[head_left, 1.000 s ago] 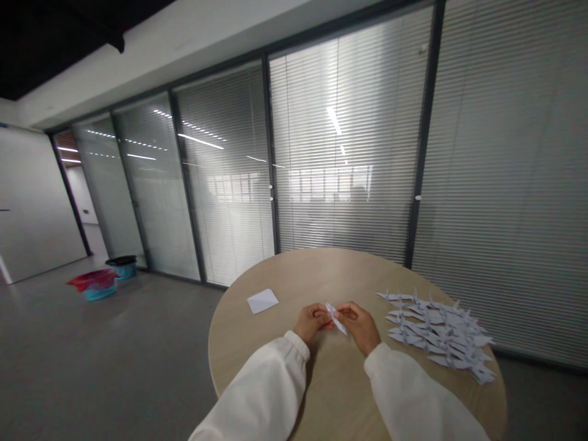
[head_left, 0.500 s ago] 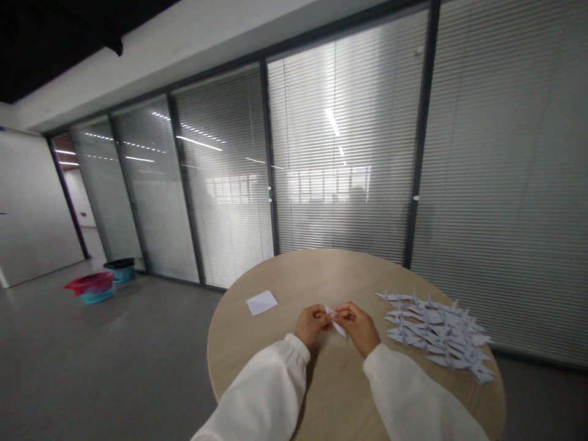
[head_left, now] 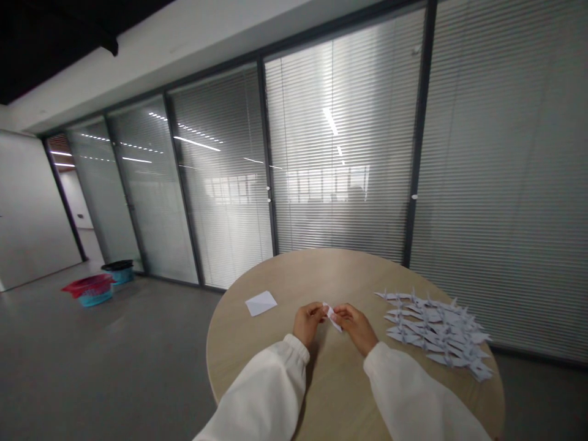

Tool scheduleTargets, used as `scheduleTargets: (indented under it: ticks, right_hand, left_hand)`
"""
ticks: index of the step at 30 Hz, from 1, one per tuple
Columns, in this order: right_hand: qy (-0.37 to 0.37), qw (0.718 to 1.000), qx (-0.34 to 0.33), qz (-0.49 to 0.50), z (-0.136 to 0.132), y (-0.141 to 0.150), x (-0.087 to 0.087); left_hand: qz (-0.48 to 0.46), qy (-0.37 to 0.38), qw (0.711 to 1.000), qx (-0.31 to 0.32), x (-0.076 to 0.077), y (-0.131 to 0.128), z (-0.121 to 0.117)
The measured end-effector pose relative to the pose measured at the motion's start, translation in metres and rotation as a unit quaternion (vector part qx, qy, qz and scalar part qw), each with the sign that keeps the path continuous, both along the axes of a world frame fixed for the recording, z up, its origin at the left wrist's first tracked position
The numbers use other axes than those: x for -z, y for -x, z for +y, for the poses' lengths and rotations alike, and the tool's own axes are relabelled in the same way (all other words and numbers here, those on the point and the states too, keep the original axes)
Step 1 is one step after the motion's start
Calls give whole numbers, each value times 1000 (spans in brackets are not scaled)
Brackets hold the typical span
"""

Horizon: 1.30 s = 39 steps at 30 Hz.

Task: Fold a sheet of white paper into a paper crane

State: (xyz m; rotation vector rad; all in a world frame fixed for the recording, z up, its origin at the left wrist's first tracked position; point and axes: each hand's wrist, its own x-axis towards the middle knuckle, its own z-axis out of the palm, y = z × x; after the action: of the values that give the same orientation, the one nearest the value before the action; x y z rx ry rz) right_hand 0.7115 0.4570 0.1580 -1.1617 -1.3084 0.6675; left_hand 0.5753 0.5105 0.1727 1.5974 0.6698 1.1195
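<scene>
A small folded piece of white paper [head_left: 334,321] is held between my two hands above the middle of the round table [head_left: 321,269]. My left hand [head_left: 309,323] pinches its upper left side with thumb and fingers. From the other side, my right hand [head_left: 356,326] grips the same paper with closed fingertips. Its exact folds are too small to make out. To the right lie several white folded paper cranes [head_left: 436,331], set close together in rows. On the left of the table rests a flat white stack or sheet of paper [head_left: 261,303].
Beyond the table stands a glass partition with blinds [head_left: 340,153]. On the floor at left are a blue bin with a red liner [head_left: 94,291] and another blue bin with a black liner [head_left: 119,271].
Both hands stay over the same spot, with the fingers slightly shifted. More of the folded paper shows between them now. The cranes and the flat paper have not moved on the table.
</scene>
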Motion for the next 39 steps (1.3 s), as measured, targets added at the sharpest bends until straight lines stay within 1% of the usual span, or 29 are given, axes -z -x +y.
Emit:
scheduleTargets:
  ticks: [3, 5, 6, 7, 10, 13, 17, 19, 21, 23, 25, 27, 28, 32, 35, 39]
  right_hand:
    - [25, 999, -18, 8, 2, -2, 3]
    - [24, 999, -36, 2, 3, -4, 5]
    - [20, 999, -48, -7, 4, -5, 6]
    - [16, 998, -60, -18, 4, -5, 7]
    - [12, 996, -73, -47, 4, -6, 7]
    - [12, 997, -46, -62, 1, -4, 5]
    - [-3, 996, 6, -94, -4, 0, -2]
    - [-11, 995, 17, -99, -6, 2, -3]
    - [-8, 996, 15, -88, -6, 3, -4]
    - [2, 998, -7, -63, -4, 4, -2]
    - [12, 998, -44, -37, -3, 4, 0]
    - [20, 997, -70, -26, -1, 3, 3]
    - [26, 997, -72, -25, 0, 3, 4]
    - [46, 996, -72, -2, -1, 3, 4]
    - [52, 996, -75, 14, -6, 5, -3]
    - [42, 998, -40, -28, -15, 5, -15]
  left_hand:
    - [28, -51, 997, -41, 1, 1, 2]
    - [36, -78, 994, -72, 2, 1, 3]
    - [39, -85, 993, -78, 2, 1, 3]
    - [40, -88, 993, -74, 2, 1, 3]
    - [45, -86, 995, -30, 1, 1, 1]
    - [37, -86, 996, 4, -4, 0, -4]
    - [21, -78, 996, 24, -8, 0, -9]
    - [23, -76, 997, 24, -7, 0, -8]
    - [32, -75, 997, 11, -4, -1, -6]
    - [38, -78, 996, -11, -2, -1, -3]
    - [40, -84, 995, -32, 0, 0, -2]
    - [42, -89, 994, -42, 2, 0, 0]
    - [43, -89, 994, -43, 2, 0, 0]
    - [44, -87, 995, -36, 3, 0, 1]
    - [48, -92, 994, -22, 3, -1, 1]
    - [43, -95, 994, 14, 1, -2, -2]
